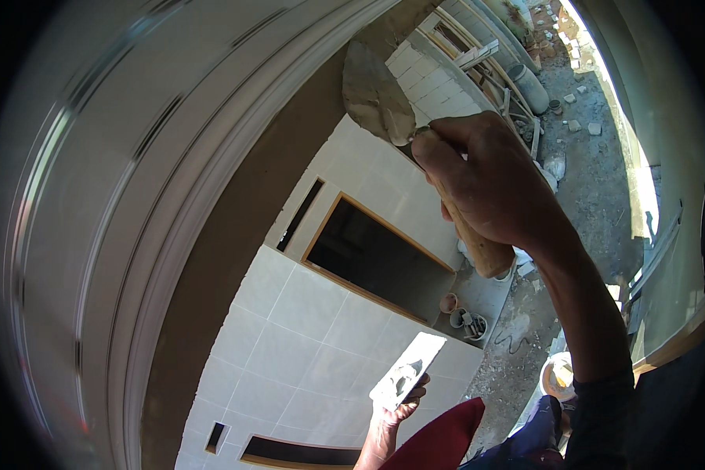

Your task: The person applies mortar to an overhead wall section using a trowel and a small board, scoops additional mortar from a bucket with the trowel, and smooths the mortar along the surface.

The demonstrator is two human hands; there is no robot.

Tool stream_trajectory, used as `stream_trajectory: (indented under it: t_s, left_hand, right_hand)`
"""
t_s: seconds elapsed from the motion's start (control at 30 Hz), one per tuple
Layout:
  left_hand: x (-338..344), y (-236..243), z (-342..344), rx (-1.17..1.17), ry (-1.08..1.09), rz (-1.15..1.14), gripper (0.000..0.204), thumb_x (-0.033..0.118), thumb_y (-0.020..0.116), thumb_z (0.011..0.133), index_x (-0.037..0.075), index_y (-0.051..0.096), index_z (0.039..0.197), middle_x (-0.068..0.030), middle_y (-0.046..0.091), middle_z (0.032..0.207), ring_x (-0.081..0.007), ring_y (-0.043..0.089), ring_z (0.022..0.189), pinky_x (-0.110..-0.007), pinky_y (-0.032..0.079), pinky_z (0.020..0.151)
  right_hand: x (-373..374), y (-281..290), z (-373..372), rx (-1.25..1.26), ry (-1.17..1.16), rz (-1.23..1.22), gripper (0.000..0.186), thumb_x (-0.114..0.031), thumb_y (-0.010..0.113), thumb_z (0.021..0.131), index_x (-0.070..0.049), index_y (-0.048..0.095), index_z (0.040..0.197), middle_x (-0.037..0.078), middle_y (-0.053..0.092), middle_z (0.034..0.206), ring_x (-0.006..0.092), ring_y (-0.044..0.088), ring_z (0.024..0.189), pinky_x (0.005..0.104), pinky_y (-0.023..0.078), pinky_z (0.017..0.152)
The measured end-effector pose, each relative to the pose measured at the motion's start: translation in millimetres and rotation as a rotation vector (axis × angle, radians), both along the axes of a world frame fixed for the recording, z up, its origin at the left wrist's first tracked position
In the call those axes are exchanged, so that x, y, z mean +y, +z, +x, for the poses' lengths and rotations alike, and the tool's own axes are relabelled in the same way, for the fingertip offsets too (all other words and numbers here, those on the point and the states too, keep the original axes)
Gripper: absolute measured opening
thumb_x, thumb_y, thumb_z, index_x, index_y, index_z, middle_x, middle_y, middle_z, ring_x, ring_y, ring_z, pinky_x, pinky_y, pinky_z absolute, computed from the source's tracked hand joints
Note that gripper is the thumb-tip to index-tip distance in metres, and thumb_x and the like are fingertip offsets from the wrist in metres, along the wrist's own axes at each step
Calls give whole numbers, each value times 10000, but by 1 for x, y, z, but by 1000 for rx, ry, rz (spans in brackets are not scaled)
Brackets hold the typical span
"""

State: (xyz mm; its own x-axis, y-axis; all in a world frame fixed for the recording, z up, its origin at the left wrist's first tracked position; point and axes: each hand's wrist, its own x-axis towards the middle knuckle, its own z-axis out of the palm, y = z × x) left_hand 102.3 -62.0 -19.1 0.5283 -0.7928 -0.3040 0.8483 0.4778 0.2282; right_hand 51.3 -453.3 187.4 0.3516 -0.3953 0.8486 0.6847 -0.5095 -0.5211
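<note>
My right hand is wrapped round the wooden handle of a trowel. The pointed metal blade, smeared with grey mortar, lies at the strip of brown-grey plaster between the tiled wall and the white moulding; whether it touches cannot be told. Lower down, my left hand grips a flat rectangular board, bright in the sun. A small dab of mortar sits on the board. Some of the left fingers are hidden beneath it.
White ceiling panels and moulding run along the left. The pale tiled wall has a wood-framed opening. Below stand buckets, another bucket and a grey cylinder. Rubble litters the ground. A red cloth-like shape shows near me.
</note>
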Motion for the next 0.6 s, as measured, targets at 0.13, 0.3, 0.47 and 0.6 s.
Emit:
stream_trajectory:
  t_s: [0.13,0.3,0.47,0.6]
  left_hand:
    - [-3,3,-6,-26,-16,2,407,216,488,972,-91,466,1239,-221,506,1011,-232,525,675,-299,532,500]
    - [-14,18,-12,-138,-34,-52,410,249,470,991,-63,479,1258,-227,534,1084,-249,587,741,-324,557,576]
    - [-23,23,-9,-109,-15,-24,405,247,470,993,-65,486,1249,-228,544,1069,-249,588,712,-313,551,547]
    - [-22,25,-12,-120,-22,-6,401,246,470,994,-67,492,1243,-228,552,1057,-249,588,688,-305,546,523]
  right_hand:
    - [44,-5,-51,-12,111,-64,309,-222,494,975,13,537,780,80,494,567,169,548,478,330,441,468]
    - [101,-4,-77,-34,314,74,220,-105,542,962,112,504,978,175,543,734,248,576,582,388,438,510]
    - [131,-28,-108,-42,285,-387,420,-89,622,916,184,425,1168,254,558,907,284,600,626,353,515,460]
    - [147,-46,-124,26,508,-137,438,-82,664,882,180,466,1172,231,584,876,288,631,651,344,544,506]
